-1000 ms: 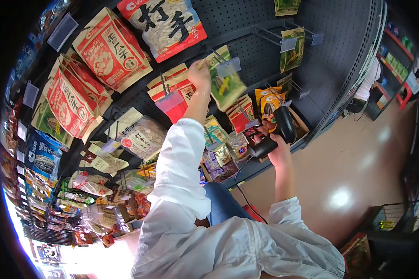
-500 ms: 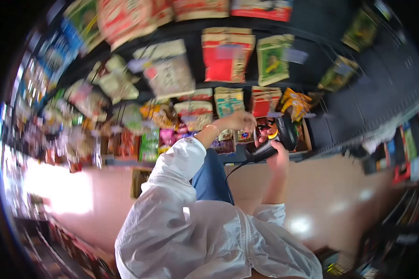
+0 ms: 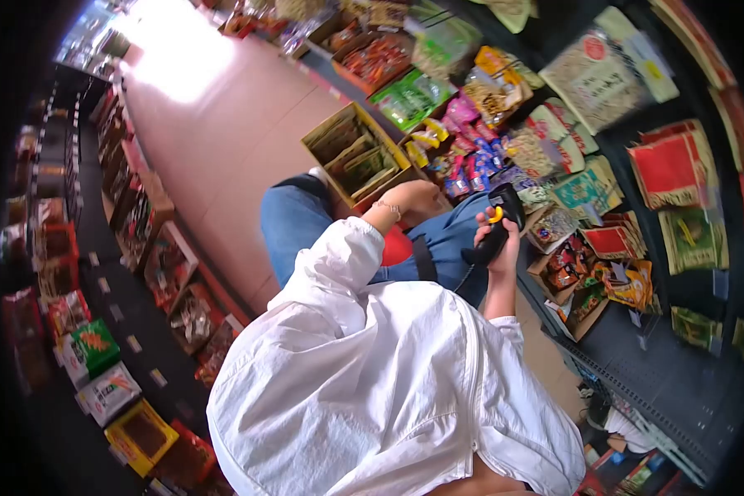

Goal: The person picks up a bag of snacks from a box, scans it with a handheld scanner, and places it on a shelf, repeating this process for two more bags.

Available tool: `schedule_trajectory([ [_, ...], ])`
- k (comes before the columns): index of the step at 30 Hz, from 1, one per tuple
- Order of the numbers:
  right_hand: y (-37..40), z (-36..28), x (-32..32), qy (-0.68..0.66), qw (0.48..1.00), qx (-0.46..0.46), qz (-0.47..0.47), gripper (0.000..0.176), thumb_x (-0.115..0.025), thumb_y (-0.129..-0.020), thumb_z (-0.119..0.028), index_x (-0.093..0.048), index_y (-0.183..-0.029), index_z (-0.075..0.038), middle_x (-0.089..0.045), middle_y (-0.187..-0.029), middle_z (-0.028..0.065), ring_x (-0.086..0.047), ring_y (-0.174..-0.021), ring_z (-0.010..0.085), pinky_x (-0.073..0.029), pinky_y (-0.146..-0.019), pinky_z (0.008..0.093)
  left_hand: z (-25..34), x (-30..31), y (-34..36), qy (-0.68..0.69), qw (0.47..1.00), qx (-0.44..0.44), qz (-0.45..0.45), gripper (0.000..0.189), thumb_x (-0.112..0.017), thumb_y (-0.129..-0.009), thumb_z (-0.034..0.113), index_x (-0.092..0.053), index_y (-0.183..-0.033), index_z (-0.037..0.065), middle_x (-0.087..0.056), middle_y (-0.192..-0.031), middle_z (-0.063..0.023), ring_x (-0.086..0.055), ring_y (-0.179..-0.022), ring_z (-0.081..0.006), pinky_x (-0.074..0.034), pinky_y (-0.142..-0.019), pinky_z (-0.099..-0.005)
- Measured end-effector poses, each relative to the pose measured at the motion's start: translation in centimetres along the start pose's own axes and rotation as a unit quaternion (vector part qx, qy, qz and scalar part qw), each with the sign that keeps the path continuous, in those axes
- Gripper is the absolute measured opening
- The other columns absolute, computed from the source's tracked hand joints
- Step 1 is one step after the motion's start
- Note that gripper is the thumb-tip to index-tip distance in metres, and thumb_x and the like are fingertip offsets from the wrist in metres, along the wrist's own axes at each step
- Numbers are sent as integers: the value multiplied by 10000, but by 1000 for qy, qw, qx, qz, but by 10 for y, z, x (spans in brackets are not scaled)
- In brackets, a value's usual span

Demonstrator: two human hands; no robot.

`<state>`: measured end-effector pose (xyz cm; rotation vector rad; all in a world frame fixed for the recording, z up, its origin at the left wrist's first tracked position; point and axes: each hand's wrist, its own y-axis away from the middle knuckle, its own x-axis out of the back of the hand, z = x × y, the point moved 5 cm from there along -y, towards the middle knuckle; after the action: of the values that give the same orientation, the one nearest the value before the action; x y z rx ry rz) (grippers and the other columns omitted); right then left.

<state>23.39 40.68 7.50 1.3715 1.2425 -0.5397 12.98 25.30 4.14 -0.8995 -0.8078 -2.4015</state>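
Observation:
My right hand [image 3: 498,248] grips a black handheld barcode scanner [image 3: 504,208] with a yellow trigger, its head close to the small snack packets [image 3: 554,223] on the low shelf. My left hand [image 3: 417,198] hangs over my jeans-clad knee [image 3: 298,219] with the fingers curled; I see nothing in it. It is next to an open cardboard box [image 3: 326,140] of packets standing on the floor. White sleeves cover both my arms.
Hanging snack bags fill the pegboard shelf on the right, among them a red bag [image 3: 665,169] and a pale bag [image 3: 595,78]. The reddish aisle floor [image 3: 223,124] runs up to the left. Another stocked shelf [image 3: 140,248] lines its far side.
My left hand has come down from the hanging packets to my knee. My view has swung sharply, lower toward the floor and bottom shelves. The scanner stays in my right hand.

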Motion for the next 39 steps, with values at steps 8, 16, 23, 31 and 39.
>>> schedule_trajectory([
  [8,-15,17,26,-157,983,18,-88,344,-514,-776,-216,-481,-1076,-50,-434,-1082,107,-524,-723,101,-456,-695,257,-117,-59,24,100,978,185,-11,369,-532,-701,296,-601,-908,-2,-582,-929,-190,-556,-880,-329,-438,-761,-387],
  [16,-9,15,27,-141,987,53,-61,370,-520,-789,-199,-462,-1115,-33,-396,-1099,113,-517,-748,118,-448,-728,268,-166,-105,29,124,939,318,29,371,-530,-701,300,-599,-929,16,-579,-942,-201,-550,-905,-332,-436,-786,-390],
  [23,-17,17,22,-144,988,36,-40,371,-521,-786,-184,-458,-1118,-32,-387,-1102,105,-507,-761,131,-440,-738,280,-162,-90,38,172,904,389,47,327,-538,-691,223,-598,-949,30,-573,-988,-183,-546,-940,-319,-443,-792,-381],
  [31,-27,20,19,-154,988,11,-4,364,-531,-775,-190,-469,-1109,-58,-384,-1103,87,-480,-708,106,-428,-701,263,-187,-97,15,143,892,427,-24,359,-552,-689,219,-579,-1010,61,-545,-1072,-145,-526,-996,-292,-442,-790,-384],
  [39,-31,17,19,-156,988,11,10,357,-538,-770,-199,-473,-1093,-62,-385,-1102,82,-484,-705,102,-433,-695,265,-293,8,-7,153,856,303,390,314,-543,-667,127,-474,-935,-22,-457,-972,-247,-477,-875,-402,-427,-747,-445],
])
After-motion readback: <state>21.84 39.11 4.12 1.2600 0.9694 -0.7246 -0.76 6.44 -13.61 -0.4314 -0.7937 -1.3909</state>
